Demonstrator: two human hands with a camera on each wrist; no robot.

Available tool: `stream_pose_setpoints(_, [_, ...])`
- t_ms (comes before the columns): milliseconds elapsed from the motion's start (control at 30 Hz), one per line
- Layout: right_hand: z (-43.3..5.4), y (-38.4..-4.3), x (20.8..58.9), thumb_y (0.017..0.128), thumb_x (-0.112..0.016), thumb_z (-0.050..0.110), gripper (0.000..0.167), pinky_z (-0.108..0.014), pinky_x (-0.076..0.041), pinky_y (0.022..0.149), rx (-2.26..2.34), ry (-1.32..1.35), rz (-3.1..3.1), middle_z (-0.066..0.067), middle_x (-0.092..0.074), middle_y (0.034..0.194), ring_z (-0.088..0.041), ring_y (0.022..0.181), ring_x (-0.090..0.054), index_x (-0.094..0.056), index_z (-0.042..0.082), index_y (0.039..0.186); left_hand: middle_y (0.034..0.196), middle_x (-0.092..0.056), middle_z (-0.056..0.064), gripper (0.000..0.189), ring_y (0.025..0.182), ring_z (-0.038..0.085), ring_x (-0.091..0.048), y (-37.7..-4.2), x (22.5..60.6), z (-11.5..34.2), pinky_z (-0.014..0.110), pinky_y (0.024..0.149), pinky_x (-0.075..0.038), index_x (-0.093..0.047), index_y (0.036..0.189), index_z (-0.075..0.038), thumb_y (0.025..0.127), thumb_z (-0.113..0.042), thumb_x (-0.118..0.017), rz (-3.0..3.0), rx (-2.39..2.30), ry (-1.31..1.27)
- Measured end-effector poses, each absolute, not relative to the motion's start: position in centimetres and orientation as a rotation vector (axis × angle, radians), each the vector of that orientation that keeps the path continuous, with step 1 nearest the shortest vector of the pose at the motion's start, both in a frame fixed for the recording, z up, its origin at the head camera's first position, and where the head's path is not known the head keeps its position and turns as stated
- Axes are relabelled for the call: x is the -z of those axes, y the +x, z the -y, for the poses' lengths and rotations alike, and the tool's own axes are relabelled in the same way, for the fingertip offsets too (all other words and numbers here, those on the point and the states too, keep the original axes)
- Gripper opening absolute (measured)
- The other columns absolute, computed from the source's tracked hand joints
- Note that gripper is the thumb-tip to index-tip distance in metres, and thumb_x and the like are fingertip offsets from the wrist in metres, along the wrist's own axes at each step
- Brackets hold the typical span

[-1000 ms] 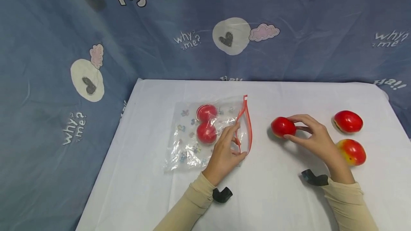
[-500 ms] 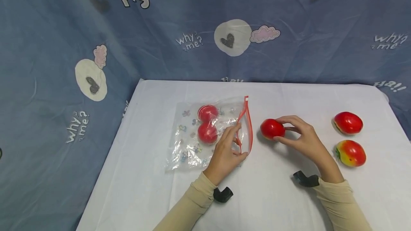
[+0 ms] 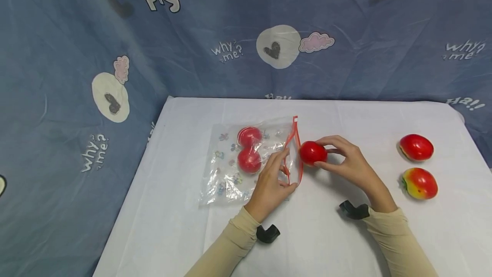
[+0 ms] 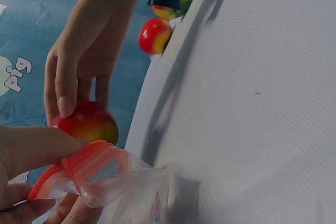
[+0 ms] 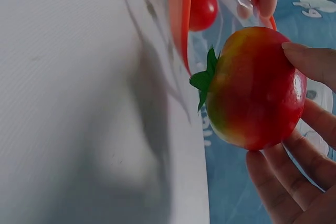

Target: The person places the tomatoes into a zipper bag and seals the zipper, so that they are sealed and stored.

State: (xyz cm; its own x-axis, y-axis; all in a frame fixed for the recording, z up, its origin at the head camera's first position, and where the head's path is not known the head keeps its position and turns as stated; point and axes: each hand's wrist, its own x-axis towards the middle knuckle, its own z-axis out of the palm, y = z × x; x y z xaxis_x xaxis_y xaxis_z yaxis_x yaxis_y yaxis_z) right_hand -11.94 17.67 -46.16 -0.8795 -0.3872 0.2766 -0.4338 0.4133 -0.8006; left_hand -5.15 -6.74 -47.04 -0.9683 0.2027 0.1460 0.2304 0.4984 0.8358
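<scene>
A clear plastic zip bag (image 3: 219,189) with a red zip strip lies on the table, its mouth facing right. Two red fruits (image 3: 249,160) show through its plastic. My left hand (image 3: 269,187) grips the bag's mouth edge, thumb and fingers holding the strip apart; the left wrist view shows the gap (image 4: 100,174). Between thumb and fingertips my right hand (image 3: 353,166) holds a red-and-yellow fruit (image 5: 257,90) with a green leafy top. This fruit is at the mouth, overlapping the red strip in the head view; whether they touch I cannot tell.
Two more red-and-yellow fruits, one upper (image 3: 417,147) and one lower (image 3: 420,184), lie at the right of the white-covered table (image 3: 161,225). A blue printed cloth (image 3: 200,20) hangs behind and to the left. A black mount (image 3: 353,210) juts from each wrist.
My right hand has carried its fruit leftward from the table's right half to the bag's mouth. The left hand and the bag have stayed in place.
</scene>
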Motion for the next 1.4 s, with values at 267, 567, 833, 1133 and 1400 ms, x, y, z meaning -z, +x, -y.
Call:
stream_pose_setpoints(267, [-16.4,-12.5,46.0,0.075,-0.091,0.003,0.054,-0.023,-0.06,0.093,-1.481,0.803,2.618,-0.009,-0.07,0.124,-0.014,0.115,-0.063,-0.07,0.01,0.125,0.144,-0.053,0.01,0.089,0.107,0.017,-0.062,-5.1,46.9,6.7,0.01,0.073,-0.058,-0.042,0.155,-0.011,0.08,-0.007,-0.088,2.718,1.49,-0.383])
stream_pose_setpoints(567, [-15.1,-12.8,46.3,0.077,-0.091,0.01,0.054,-0.051,-0.061,0.094,-1.48,0.858,2.689,-0.008,-0.069,0.125,-0.025,0.116,-0.065,-0.07,0.011,0.127,0.143,-0.052,0.004,0.091,0.107,0.015,-0.061,-5.0,46.8,6.8,0.01,0.073,-0.057,-0.041,0.156,-0.015,0.08,-0.008,-0.089,2.729,1.471,-0.379])
stream_pose_setpoints(833, [-14.1,-13.0,46.6,0.078,-0.09,0.006,0.054,-0.049,-0.061,0.095,-1.492,0.918,2.688,-0.011,-0.069,0.126,-0.027,0.115,-0.066,-0.069,0.007,0.127,0.147,-0.05,0.004,0.088,0.106,0.017,-0.063,-5.1,46.9,6.8,0.013,0.074,-0.059,-0.041,0.156,-0.013,0.081,-0.006,-0.087,2.704,1.478,-0.398])
stream_pose_setpoints(1133, [-12.5,-13.2,47.7,0.078,-0.089,0.005,0.051,-0.051,-0.06,0.098,-1.501,1.02,2.641,-0.008,-0.07,0.117,-0.024,0.106,-0.066,-0.069,0.007,0.125,0.152,-0.049,0.004,0.087,0.11,0.019,-0.063,-5.1,46.9,6.8,0.02,0.075,-0.063,-0.042,0.155,-0.011,0.081,-0.005,-0.086,2.685,1.447,-0.426])
stream_pose_setpoints(1400, [-12.5,-13.4,48.0,0.082,-0.085,0.004,0.049,-0.053,-0.057,0.103,-1.647,1.048,2.643,-0.01,-0.07,0.124,-0.028,0.113,-0.067,-0.068,0.007,0.129,0.152,-0.049,0.003,0.087,0.108,0.019,-0.063,-5.0,46.9,6.9,0.018,0.074,-0.062,-0.043,0.155,-0.011,0.08,-0.004,-0.086,2.663,1.454,-0.436])
